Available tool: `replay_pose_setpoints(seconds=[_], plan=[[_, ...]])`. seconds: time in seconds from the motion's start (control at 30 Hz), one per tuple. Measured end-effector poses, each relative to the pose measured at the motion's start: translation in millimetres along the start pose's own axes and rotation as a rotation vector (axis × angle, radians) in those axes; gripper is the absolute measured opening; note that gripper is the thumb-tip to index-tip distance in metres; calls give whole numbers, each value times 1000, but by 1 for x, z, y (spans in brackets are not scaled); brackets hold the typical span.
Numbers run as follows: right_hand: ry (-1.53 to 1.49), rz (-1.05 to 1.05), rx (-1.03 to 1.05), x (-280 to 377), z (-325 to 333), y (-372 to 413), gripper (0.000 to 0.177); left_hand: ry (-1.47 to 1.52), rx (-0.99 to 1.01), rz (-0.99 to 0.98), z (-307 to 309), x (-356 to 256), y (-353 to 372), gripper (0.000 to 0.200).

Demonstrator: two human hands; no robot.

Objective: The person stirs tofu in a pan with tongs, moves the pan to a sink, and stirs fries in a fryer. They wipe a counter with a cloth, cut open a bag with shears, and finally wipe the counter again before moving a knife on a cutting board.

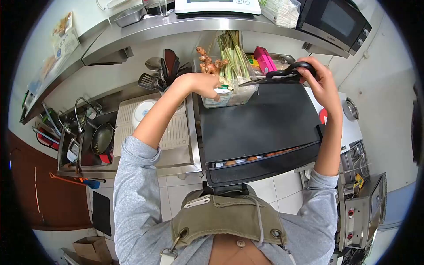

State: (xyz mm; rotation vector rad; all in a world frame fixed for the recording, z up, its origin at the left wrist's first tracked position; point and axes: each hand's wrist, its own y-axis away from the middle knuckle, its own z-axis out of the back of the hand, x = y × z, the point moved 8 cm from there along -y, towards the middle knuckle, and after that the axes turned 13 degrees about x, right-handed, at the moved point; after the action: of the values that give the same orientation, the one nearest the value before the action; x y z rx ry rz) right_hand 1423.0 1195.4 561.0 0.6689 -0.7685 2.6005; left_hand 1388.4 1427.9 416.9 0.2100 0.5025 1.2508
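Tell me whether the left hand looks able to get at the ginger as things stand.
Probably yes: the left hand is close beside the ginger, and nothing visible seems to stand between them.

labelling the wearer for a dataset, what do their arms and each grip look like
Both arms wear loose, light grey sleeves with a flecked look and no visible print: the left sleeve and right sleeve end near the elbows in banded cuffs. The left grip and right grip are ungloved, with no watch or bracelet showing.
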Motion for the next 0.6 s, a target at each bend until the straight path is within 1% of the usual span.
replay_pose_setpoints(seconds=[0.03, 0.07, 0.1, 0.13, 0.23, 0.27, 0.3, 0.33, 0.37, 0.4, 0.43, 0.47, 0.53, 0.6], plan=[[15, 19, 50, 3, -3, -3, 16, 3, 15, 7, -1, -1, 2, 38], [15, 17, 45, 4, -1, -6, 16, 7, 32, 13, -3, -1, 2, 40], [63, 35, 97, 6, -5, -9, 16, -23, 55, 20, -9, 2, -1, 45], [109, 52, 150, 7, -9, -11, 16, -23, 59, 17, -10, 2, -4, 45], [164, 35, 202, 5, -15, -21, 17, -70, 95, 94, -14, 1, -5, 52], [212, 30, 221, 6, -16, -24, 17, -55, 75, 151, -9, -3, 2, 47], [183, 77, 203, 4, -18, -26, 17, -35, -26, 73, -4, -4, 3, 41], [190, 79, 200, 2, -18, -29, 17, -20, -128, -7, 2, -2, 6, 34], [205, 125, 220, 4, -21, -30, 17, -28, -130, -11, 6, -5, 13, 34], [218, 165, 237, 6, -25, -31, 17, -21, -201, -35, 16, -14, 26, 28], [156, 137, 286, 4, -31, -34, 18, -9, -269, -62, 21, -21, 35, 22], [187, 204, 274, 0, -36, -38, 19, -8, -265, -73, 16, -21, 34, 22], [109, 40, 355, -16, -52, -46, 18, -30, -332, -18, 11, -13, 33, 17], [146, 201, 383, -18, -69, -52, 18, -18, -316, -33, 6, -7, 29, 19]])
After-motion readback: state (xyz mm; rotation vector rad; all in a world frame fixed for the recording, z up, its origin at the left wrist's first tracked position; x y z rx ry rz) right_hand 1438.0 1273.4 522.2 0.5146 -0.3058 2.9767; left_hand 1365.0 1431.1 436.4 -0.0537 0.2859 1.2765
